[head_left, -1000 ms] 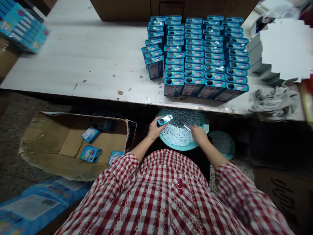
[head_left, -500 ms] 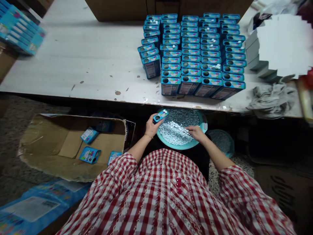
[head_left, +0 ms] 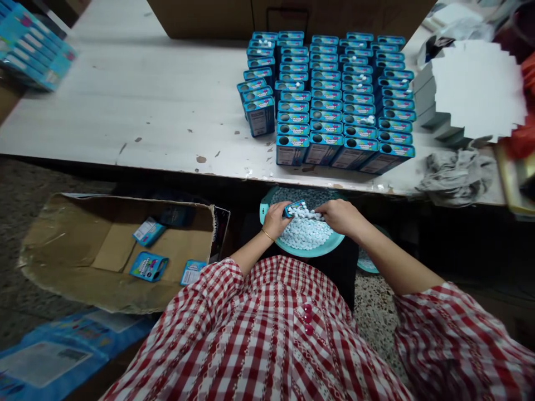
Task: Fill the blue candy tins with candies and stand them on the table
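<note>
My left hand (head_left: 276, 221) is wrapped round a small blue candy box (head_left: 288, 210), tilted over the basin with white candies at its top. My right hand (head_left: 340, 216) is closed on the handle end of a small scoop, mostly hidden under a heap of white candies (head_left: 308, 213). That heap reaches from my right fingers to the mouth of the box. Below both hands sits a turquoise basin (head_left: 334, 244), filled with small round white candies (head_left: 305, 234).
Rows of upright blue candy boxes (head_left: 326, 106) stand on the white table (head_left: 167, 111). An open cardboard box (head_left: 83, 278) at left holds several blue boxes. Stacked white card (head_left: 476, 89) and a crumpled cloth (head_left: 457, 175) lie at right. A second basin (head_left: 368, 263) is partly hidden.
The box in my left hand has moved right over the basin and tilted. My right hand has lifted a heap of candies from the basin up to the box's mouth.
</note>
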Demonstrator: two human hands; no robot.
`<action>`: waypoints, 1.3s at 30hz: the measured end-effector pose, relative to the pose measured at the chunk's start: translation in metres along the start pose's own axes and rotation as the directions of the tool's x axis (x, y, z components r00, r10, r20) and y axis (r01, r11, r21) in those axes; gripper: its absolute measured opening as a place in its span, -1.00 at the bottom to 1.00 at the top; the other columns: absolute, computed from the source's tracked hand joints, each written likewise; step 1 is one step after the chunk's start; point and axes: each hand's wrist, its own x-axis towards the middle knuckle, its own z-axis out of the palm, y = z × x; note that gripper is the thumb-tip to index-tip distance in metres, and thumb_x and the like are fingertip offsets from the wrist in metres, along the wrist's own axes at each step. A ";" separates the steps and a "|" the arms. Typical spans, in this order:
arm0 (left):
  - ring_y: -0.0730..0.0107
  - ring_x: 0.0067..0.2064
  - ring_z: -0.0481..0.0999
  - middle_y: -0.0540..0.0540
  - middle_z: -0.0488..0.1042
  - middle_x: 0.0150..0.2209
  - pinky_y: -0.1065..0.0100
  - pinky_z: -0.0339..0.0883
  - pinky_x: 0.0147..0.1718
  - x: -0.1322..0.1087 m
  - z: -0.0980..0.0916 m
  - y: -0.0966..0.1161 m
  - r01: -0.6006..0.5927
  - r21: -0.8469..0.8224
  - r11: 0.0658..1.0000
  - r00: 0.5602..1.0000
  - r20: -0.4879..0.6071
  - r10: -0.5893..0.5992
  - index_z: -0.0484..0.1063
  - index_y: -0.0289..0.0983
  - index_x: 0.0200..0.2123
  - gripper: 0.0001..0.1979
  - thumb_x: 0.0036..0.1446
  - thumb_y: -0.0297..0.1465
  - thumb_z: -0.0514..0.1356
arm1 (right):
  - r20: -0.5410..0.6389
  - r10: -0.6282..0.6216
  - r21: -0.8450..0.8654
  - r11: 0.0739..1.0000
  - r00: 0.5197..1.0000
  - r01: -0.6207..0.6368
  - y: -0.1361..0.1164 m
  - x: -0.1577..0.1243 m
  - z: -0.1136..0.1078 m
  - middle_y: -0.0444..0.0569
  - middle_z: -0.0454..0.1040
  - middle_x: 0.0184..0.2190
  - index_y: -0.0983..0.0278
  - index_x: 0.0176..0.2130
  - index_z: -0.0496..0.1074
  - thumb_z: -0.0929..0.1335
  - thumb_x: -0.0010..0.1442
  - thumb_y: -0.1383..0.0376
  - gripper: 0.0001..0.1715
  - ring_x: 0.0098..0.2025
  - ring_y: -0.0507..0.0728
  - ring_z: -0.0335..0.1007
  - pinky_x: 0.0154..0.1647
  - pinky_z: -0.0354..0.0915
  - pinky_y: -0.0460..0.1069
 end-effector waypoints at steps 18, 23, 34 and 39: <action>0.27 -0.10 0.46 -0.12 0.48 -0.12 0.22 0.28 -0.04 -0.017 -0.016 -0.020 0.069 -0.268 0.961 0.984 -0.138 -0.109 0.37 -0.23 -0.10 -0.60 -0.07 -0.33 0.29 | -0.146 0.026 0.204 0.979 0.989 0.005 0.062 0.008 0.081 -0.01 0.47 -0.21 0.24 -0.04 0.43 0.17 0.18 0.36 -0.59 -0.15 0.09 0.36 -0.18 0.22 -0.10; 0.33 -0.18 0.48 -0.11 0.48 -0.19 0.28 0.33 -0.12 -0.020 -0.018 -0.027 0.112 -0.387 0.915 0.972 -0.150 -0.183 0.36 -0.27 -0.12 -0.59 -0.08 -0.29 0.28 | -0.129 0.157 0.108 0.984 0.979 -0.143 0.029 0.053 0.153 0.18 0.39 -0.08 0.37 -0.02 0.38 0.11 0.16 0.49 -0.54 -0.05 0.16 0.28 -0.10 0.19 -0.04; 0.39 -0.26 0.47 -0.09 0.47 -0.27 0.35 0.37 -0.20 -0.013 -0.021 -0.028 0.153 -0.437 0.886 0.933 -0.232 -0.275 0.34 -0.32 -0.14 -0.56 -0.09 -0.24 0.27 | -0.049 -0.049 0.436 0.897 0.998 0.065 0.040 0.063 0.163 0.00 0.48 -0.08 0.31 -0.07 0.47 0.18 0.08 0.50 -0.52 -0.05 0.04 0.37 -0.03 0.22 -0.10; 0.40 -0.25 0.47 -0.08 0.48 -0.25 0.36 0.36 -0.20 -0.010 -0.026 -0.029 0.155 -0.368 0.917 0.934 -0.246 -0.257 0.35 -0.31 -0.15 -0.60 -0.07 -0.26 0.26 | -0.097 -0.058 0.668 0.737 0.994 0.108 0.049 0.038 0.129 -0.01 0.52 -0.18 0.31 -0.15 0.52 0.22 0.01 0.46 -0.57 -0.15 0.10 0.41 -0.11 0.28 -0.05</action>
